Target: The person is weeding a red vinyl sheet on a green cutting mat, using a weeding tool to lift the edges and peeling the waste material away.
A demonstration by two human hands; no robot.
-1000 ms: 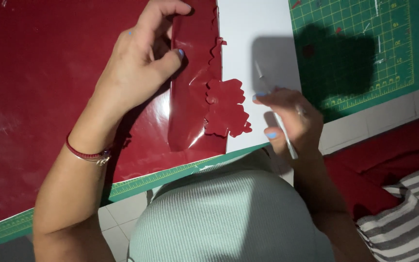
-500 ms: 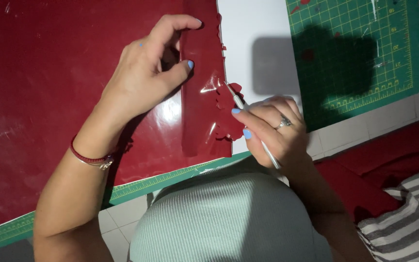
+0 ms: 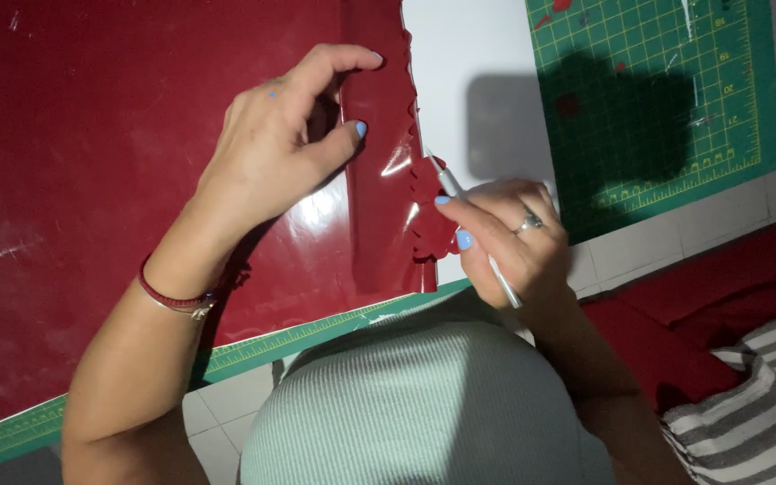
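The left hand [image 3: 285,148] pinches the folded edge of the glossy red sheet [image 3: 136,180], lifting it clear of the white backing [image 3: 469,63], seemingly so the blade can get under. The right hand [image 3: 505,238] is closed, pen-fashion, around a slim craft knife [image 3: 473,229], whose tip touches the sheet's ragged edge (jagged cut-outs there). A green cutting mat [image 3: 657,108] lies just beyond.

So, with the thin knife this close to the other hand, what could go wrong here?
1. The slim silver craft knife in the right hand points toward the left hand, which pinches the folded strip; a slip might cut the thumb.
2. The blade meets the glossy dark red sheet at its jagged cut edge, which could tear.
3. That edge lies over white paper, not the green cutting mat, so the surface might be scored.
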